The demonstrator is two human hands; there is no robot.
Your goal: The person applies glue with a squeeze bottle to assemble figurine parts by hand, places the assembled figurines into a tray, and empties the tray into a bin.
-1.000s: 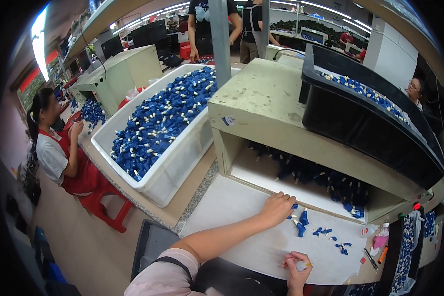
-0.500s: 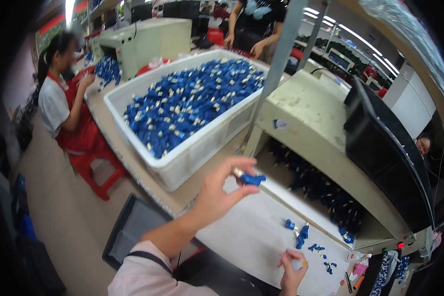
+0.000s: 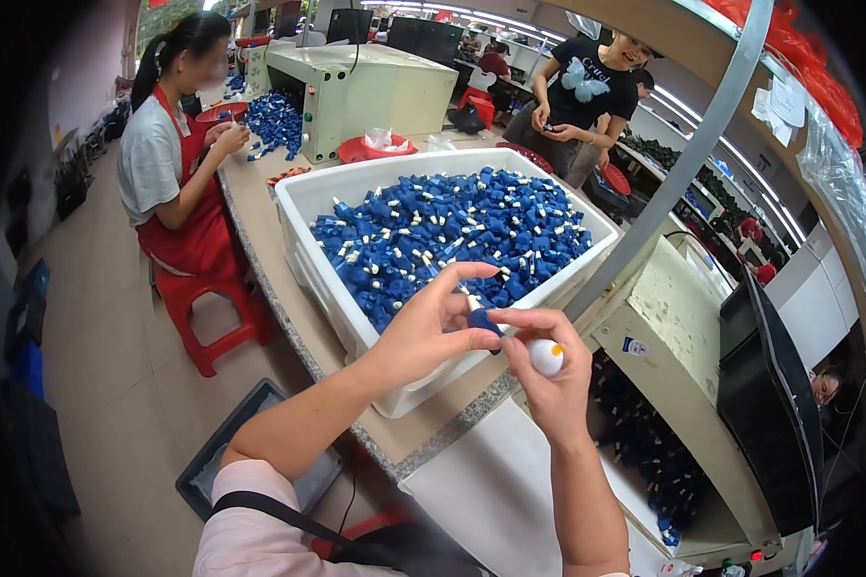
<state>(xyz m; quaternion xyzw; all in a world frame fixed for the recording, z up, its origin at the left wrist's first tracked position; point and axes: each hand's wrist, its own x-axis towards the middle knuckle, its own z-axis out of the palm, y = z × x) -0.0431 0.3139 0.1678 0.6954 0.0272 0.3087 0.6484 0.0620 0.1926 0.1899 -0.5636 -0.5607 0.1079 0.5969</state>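
My left hand (image 3: 419, 332) pinches a small blue moulded piece (image 3: 485, 322) with a cream end pointing up. It is held just above the near edge of a white plastic bin (image 3: 428, 380). My right hand (image 3: 560, 389) meets the left one here, its thumb and forefinger at the lower end of the piece. Within the curled right fingers sits a small white rounded object (image 3: 547, 361) with an orange-yellow spot; its kind is not clear. Many similar blue pieces (image 3: 423, 231) with cream ends fill the bin behind my hands.
A beige machine (image 3: 659, 308) stands right, dark blue pieces in its opening, a black tray (image 3: 765, 404) leaning on it. A metal post (image 3: 678, 173) rises beside the bin. A white work surface (image 3: 491, 481) lies below. One co-worker (image 3: 178, 154) sits left; another (image 3: 587, 96) stands behind.
My right hand has come up from the white work surface to the blue piece in my left hand. The view has shifted, bringing the bin nearer the centre.
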